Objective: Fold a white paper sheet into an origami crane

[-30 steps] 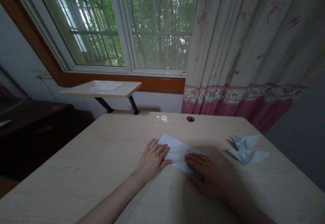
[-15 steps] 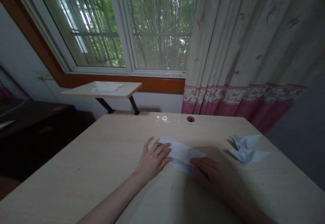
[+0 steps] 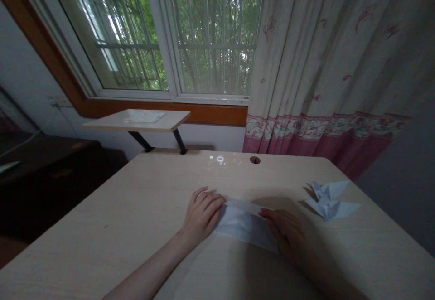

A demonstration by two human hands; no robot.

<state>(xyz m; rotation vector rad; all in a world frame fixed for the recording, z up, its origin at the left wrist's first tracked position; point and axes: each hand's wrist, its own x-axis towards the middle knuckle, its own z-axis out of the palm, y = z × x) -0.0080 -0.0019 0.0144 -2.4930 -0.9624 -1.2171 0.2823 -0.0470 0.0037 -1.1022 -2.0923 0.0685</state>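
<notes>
a white, oblong paper sheet [image 3: 244, 226] is held, long axis crosswise, on a pale wooden desk [image 3: 142, 205], its ends pinched by the half-curled left hand [image 3: 203, 212] and right hand [image 3: 286, 230], both equally near

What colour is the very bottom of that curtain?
The curtain's bottom section is deep pink, under a floral border; the head view shows it best.

Two hands [image 3: 204, 211] [image 3: 285, 229], one handled sheet [image 3: 241, 225], two paper figures [image 3: 335, 189] [image 3: 331, 208].
</notes>
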